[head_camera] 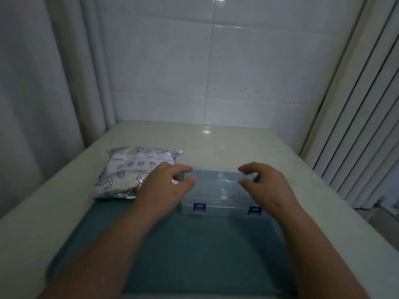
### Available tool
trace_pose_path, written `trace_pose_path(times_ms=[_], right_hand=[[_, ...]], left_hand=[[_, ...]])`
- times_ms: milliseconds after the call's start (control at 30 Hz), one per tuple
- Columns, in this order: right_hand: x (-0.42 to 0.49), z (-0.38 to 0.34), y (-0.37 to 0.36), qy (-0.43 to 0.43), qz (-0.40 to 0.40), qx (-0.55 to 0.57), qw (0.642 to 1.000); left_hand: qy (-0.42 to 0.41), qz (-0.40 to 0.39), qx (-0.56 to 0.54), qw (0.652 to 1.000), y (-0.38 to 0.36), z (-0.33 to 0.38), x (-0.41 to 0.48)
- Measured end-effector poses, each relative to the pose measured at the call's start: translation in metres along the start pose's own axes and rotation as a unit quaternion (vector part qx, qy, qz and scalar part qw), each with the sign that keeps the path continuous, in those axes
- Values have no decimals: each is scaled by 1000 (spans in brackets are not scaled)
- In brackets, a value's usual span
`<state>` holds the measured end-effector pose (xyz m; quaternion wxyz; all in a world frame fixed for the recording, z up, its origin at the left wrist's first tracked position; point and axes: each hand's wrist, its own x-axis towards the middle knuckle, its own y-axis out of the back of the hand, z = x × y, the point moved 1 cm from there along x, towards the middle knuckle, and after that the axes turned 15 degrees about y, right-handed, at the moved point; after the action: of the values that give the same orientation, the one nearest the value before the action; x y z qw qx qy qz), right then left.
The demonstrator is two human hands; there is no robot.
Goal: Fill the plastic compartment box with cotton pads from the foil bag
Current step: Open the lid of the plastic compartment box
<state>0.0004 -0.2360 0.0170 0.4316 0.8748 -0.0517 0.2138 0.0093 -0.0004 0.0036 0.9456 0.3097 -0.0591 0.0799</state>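
1. Tiled wall (259,72): white and glossy, fills the upper centre of the frame. A pale curtain (43,83) hangs at the left and a slatted blind (367,126) at the right.
2. Table (280,169): pale top, runs from the centre of the frame to the lower edge.
3. Mat (194,255): dark green, lies flat on the table in the lower centre.
4. Foil bag (129,169): silver, printed with seafood drawings and the words "Content" and "Date". It lies flat at centre left, partly on the mat's far left corner. Pale contents show through a clear patch.
5. Plastic compartment box (218,190): clear, lid down, on the mat's far edge at centre, just right of the bag.
6. Left hand (164,186): at the box's left end, thumb and fingers curved into a part-open pinch. Blur hides whether it grips.
7. Right hand (269,186): mirrors it at the right end, and its grip is likewise unclear.
8. Blue latches (199,207): two, on the box's near side.
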Motion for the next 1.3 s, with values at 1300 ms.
trace_pose_path(times_ms=[1300], right_hand=[[-6, 2, 11, -104, -240, -80, 962]], left_hand=[[185, -197, -30, 962, -29, -4, -5]])
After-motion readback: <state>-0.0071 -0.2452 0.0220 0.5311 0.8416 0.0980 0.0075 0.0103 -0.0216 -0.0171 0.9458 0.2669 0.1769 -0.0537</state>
